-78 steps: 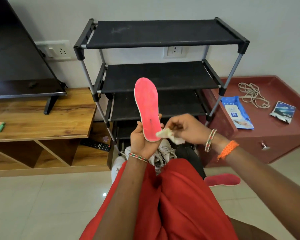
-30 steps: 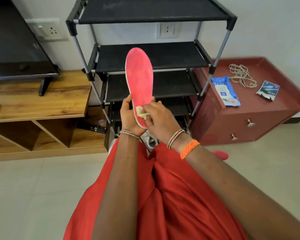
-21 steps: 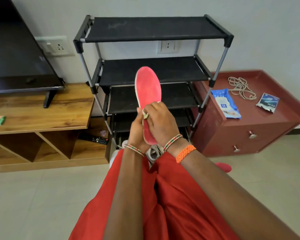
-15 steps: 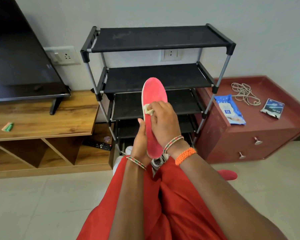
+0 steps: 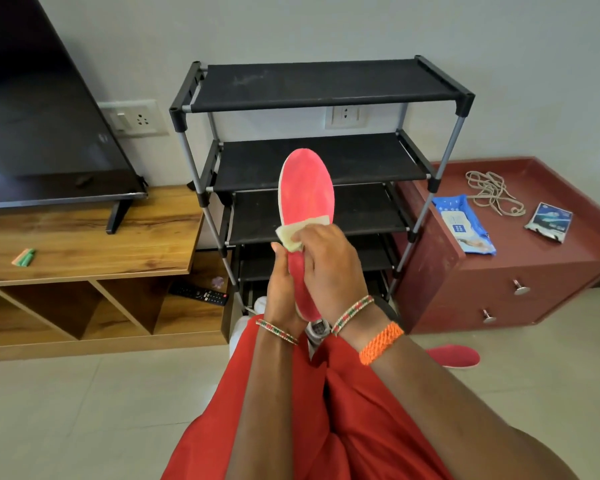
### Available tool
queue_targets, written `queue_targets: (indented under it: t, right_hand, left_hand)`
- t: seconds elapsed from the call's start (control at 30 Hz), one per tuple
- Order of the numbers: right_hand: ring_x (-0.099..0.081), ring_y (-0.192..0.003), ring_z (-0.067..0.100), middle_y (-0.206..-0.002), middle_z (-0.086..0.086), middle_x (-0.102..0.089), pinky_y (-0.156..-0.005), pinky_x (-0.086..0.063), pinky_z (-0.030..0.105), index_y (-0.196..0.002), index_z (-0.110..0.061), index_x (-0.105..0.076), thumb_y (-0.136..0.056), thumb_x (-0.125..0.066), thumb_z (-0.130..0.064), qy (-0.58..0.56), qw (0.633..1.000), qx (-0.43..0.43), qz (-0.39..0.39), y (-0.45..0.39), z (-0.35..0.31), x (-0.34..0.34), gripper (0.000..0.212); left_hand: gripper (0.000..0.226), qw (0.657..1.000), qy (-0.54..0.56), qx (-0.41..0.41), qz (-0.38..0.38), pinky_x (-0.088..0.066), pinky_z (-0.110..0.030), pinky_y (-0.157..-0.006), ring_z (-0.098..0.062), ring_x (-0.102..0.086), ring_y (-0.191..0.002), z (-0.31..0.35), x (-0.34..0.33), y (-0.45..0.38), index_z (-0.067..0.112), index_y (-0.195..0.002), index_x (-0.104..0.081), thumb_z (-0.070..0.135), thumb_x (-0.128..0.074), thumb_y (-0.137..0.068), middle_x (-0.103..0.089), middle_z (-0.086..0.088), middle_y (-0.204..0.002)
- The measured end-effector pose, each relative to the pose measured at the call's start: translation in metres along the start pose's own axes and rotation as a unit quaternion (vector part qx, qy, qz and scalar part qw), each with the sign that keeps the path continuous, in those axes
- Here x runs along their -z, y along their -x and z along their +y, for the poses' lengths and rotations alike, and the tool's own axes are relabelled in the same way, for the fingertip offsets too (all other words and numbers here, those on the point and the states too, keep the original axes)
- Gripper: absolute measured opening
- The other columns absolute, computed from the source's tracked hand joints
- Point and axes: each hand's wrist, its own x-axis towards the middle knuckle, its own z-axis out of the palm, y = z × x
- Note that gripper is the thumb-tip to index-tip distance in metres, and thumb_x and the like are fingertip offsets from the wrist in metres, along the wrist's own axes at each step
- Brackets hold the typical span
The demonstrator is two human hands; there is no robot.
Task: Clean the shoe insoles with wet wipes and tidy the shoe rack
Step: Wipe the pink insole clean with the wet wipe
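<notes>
upright, left hand (image 5: 284, 292) grips insole (image 5: 305, 188) heel; right hand (image 5: 329, 268) presses wipe (image 5: 293, 235) across midsection.

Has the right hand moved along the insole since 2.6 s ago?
Yes. The right hand with the wipe has travelled from the heel end up toward the toe of the pink insole, which the left hand holds upright.

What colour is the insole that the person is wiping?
The insole is pink-red with a thin white edge, seen in the head view.
</notes>
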Motion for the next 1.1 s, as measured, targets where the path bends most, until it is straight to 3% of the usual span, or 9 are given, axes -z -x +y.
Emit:
queue_targets:
  t: [0.1, 0.2, 0.37, 0.53, 0.63, 0.8, 0.97, 1.03, 1.1]
  right_hand:
    - [-0.06, -0.074, 0.027, -0.076, 0.011, -0.063, -0.063, -0.054, 0.04, -0.077, -0.001, -0.067, -0.069, -0.069, 0.008, 0.035, 0.998, 0.038, -0.04, 0.017, 0.002, -0.007, 0.013]
    - [-0.058, -0.087, 0.024, -0.088, 0.009, -0.065, -0.072, -0.053, 0.038, -0.088, -0.004, -0.068, -0.082, -0.057, -0.001, 0.033, 0.998, 0.017, -0.053, 0.009, 0.004, -0.002, 0.013]
    - [-0.059, -0.094, 0.024, -0.095, 0.008, -0.067, -0.072, -0.054, 0.035, -0.098, -0.007, -0.068, -0.086, -0.053, -0.008, 0.034, 0.999, -0.01, -0.012, -0.013, 0.008, 0.007, 0.019]
    - [-0.059, -0.074, 0.027, -0.077, 0.009, -0.063, -0.063, -0.052, 0.038, -0.079, -0.005, -0.068, -0.074, -0.066, -0.001, 0.104, 0.991, 0.04, -0.072, 0.016, 0.003, -0.003, 0.007]
    - [-0.06, -0.085, 0.026, -0.088, 0.008, -0.065, -0.07, -0.054, 0.037, -0.089, -0.007, -0.069, -0.08, -0.061, -0.003, 0.077, 0.993, 0.023, -0.081, 0.009, 0.011, 0.0, 0.012]
    - [-0.062, -0.083, 0.027, -0.083, 0.009, -0.067, -0.06, -0.048, 0.028, -0.088, -0.005, -0.068, -0.076, -0.066, 0.001, 0.056, 0.998, -0.004, -0.001, -0.018, 0.019, 0.011, 0.014]
    - [-0.059, -0.066, 0.022, -0.071, 0.005, -0.061, -0.053, -0.054, 0.029, -0.072, -0.009, -0.066, -0.079, -0.039, -0.013, 0.065, 0.995, 0.06, -0.054, 0.015, 0.015, -0.002, 0.028]
    - [-0.059, -0.078, 0.021, -0.081, 0.003, -0.063, -0.061, -0.055, 0.03, -0.081, -0.011, -0.069, -0.081, -0.036, -0.018, 0.055, 0.992, 0.059, -0.094, 0.013, 0.02, 0.0, 0.033]
    - [-0.055, -0.096, 0.021, -0.094, 0.004, -0.065, -0.071, -0.053, 0.032, -0.094, -0.01, -0.069, -0.087, -0.043, -0.014, 0.061, 0.992, 0.028, -0.111, -0.002, 0.028, 0.011, 0.027]
  left_hand:
    - [0.07, 1.0, 0.001, 0.019, -0.006, -0.048, -0.031, -0.096, -0.02, -0.062, -0.107, 0.0, 0.001, 0.001, 0.001, -0.128, -0.05, 0.056, -0.021, -0.097, -0.062, -0.013, -0.119]
    - [0.066, 1.0, 0.008, 0.016, 0.016, -0.041, -0.036, -0.103, -0.023, -0.06, -0.109, -0.001, -0.002, -0.001, 0.005, -0.124, -0.055, 0.056, -0.023, -0.097, -0.062, -0.013, -0.119]
    - [0.065, 1.0, -0.012, 0.009, 0.02, -0.054, -0.027, -0.066, -0.019, -0.067, -0.076, -0.003, -0.006, -0.002, 0.016, -0.091, -0.071, 0.055, -0.02, -0.096, -0.068, -0.008, -0.084]
    - [0.076, 0.999, 0.03, 0.031, -0.004, -0.051, -0.029, -0.086, -0.017, -0.067, -0.092, -0.004, -0.001, -0.002, 0.007, -0.1, -0.073, 0.06, -0.019, -0.095, -0.069, -0.008, -0.1]
    - [0.068, 0.999, 0.02, 0.029, 0.017, -0.044, -0.033, -0.094, -0.021, -0.064, -0.096, -0.007, -0.005, -0.005, 0.008, -0.109, -0.067, 0.058, -0.023, -0.095, -0.066, -0.01, -0.104]
    - [0.059, 0.999, -0.026, 0.024, 0.019, -0.054, -0.026, -0.068, -0.019, -0.067, -0.077, -0.007, -0.012, -0.007, 0.015, -0.097, -0.065, 0.055, -0.021, -0.097, -0.07, -0.006, -0.082]
    - [0.074, 0.998, 0.018, 0.053, 0.015, -0.038, -0.036, -0.103, -0.023, -0.06, -0.105, -0.002, -0.005, -0.002, 0.002, -0.125, -0.054, 0.062, -0.023, -0.093, -0.064, -0.012, -0.111]
    - [0.073, 0.998, 0.011, 0.054, 0.017, -0.049, -0.033, -0.089, -0.022, -0.064, -0.094, -0.003, -0.005, -0.002, 0.003, -0.121, -0.055, 0.062, -0.023, -0.092, -0.066, -0.011, -0.103]
    - [0.067, 0.998, -0.005, 0.053, 0.017, -0.052, -0.024, -0.049, -0.02, -0.066, -0.067, -0.004, -0.006, -0.005, 0.009, -0.109, -0.059, 0.061, -0.021, -0.093, -0.068, -0.009, -0.083]
